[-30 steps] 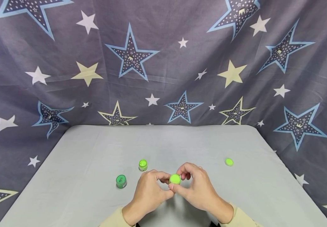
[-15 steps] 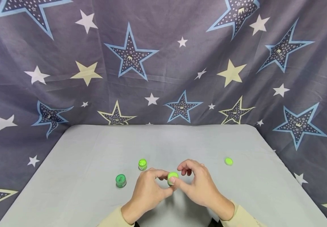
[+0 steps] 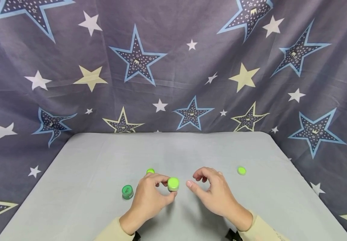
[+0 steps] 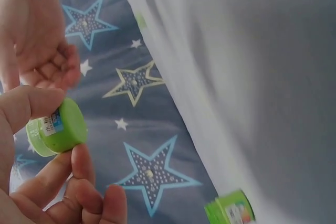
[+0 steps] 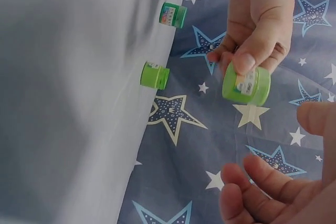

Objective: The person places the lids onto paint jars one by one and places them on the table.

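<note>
A small light green jar (image 3: pixel 173 184), topped in bright green, is pinched between the thumb and fingers of my left hand (image 3: pixel 149 198). The left wrist view shows that jar (image 4: pixel 65 128) with a printed label on its side. Apart from it, to its right, my right hand (image 3: pixel 215 192) hovers with fingers bent loosely and nothing between them. Behind the left hand's fingers a second light green jar (image 3: pixel 150 171) is partly hidden; the right wrist view shows it (image 5: pixel 154 75) standing upright. A darker green jar (image 3: pixel 127 191) stands left of the left hand.
A flat bright green lid (image 3: pixel 241 170) lies on the grey tabletop (image 3: pixel 203 150) at the right, beyond the right hand. A dark curtain with stars (image 3: pixel 173 67) hangs behind the table's far edge.
The right hand has let go of the jar and moved slightly right. The left hand has carried the jar left, now partly covering the light green jar behind it.
</note>
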Demonstrator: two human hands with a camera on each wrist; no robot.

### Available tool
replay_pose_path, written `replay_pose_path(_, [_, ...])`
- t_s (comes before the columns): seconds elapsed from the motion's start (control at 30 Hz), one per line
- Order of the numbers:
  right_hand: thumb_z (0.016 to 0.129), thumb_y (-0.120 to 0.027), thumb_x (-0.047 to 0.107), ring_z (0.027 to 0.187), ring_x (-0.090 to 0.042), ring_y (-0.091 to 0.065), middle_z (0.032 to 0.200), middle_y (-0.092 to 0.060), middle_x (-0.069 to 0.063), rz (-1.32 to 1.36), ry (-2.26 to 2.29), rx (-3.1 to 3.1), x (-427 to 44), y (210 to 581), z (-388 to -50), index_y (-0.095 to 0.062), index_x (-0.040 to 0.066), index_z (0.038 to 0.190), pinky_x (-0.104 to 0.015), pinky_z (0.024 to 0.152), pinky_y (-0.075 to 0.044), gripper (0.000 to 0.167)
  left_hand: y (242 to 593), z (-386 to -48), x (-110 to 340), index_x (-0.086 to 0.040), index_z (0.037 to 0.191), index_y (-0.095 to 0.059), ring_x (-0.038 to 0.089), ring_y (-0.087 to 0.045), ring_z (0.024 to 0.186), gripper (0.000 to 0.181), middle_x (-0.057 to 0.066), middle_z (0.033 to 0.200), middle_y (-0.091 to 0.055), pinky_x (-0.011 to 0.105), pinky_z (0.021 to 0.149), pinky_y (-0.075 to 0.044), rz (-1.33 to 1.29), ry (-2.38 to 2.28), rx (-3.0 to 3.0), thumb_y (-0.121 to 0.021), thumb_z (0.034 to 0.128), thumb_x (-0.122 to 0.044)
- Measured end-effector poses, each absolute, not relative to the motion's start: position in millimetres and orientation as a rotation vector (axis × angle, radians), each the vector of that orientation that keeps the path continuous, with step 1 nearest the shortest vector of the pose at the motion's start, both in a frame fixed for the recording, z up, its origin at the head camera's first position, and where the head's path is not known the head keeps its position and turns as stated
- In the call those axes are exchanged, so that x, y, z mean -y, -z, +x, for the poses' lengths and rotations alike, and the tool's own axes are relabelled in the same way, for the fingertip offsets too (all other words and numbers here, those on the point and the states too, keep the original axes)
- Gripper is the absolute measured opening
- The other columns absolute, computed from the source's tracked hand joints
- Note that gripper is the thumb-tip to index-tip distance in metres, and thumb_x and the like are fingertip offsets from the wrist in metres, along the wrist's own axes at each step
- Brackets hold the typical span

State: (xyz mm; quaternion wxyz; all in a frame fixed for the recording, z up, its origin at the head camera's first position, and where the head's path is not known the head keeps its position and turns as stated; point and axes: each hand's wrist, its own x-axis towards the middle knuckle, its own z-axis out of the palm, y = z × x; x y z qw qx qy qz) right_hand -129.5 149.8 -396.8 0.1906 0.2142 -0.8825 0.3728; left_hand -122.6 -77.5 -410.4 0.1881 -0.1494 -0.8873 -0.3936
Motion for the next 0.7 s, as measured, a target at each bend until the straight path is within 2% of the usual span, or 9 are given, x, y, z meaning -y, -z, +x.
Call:
replay_pose_path(0.23, [0.090,-0.079,0.037,0.081,-0.010,-0.055,0.087,-0.058,0.018,0.574,-1.009,2.498,-157.8,398.7,-131.5,-0.067,0.025,0.093,-0.034,0.077,-0.039,0.017,412.0,-123.8,97.8,-0.024,0.088,-0.078,0.012,-0.057,0.076,0.029,-0.021,0.075,-0.061,0.027,0.070,-0.046,-0.340,1.003,2.608,-0.095,0.0656,-0.017])
replay_pose_path(0.47, [0.089,-0.080,0.036,0.081,-0.010,-0.054,0.087,-0.059,0.017,0.553,-0.992,2.516,-164.0,400.4,-132.2,-0.067,0.025,0.093,-0.033,0.078,-0.038,0.017,414.2,-125.0,117.0,-0.018,0.088,-0.077,0.008,-0.052,0.071,0.028,-0.011,0.076,-0.060,0.030,0.060,-0.045,-0.274,0.868,2.707,-0.094,0.0663,-0.018])
replay_pose_path(0.7, [0.088,-0.081,0.037,0.082,-0.015,-0.056,0.088,-0.060,0.017,0.539,-0.981,2.543,-166.5,403.3,-131.6,-0.067,0.026,0.094,-0.033,0.079,-0.038,0.019,417.8,-127.5,128.0,-0.012,0.087,-0.077,0.009,-0.046,0.068,0.029,-0.009,0.071,-0.055,0.030,0.054,-0.041,-0.304,0.703,2.806,-0.095,0.0655,-0.018])
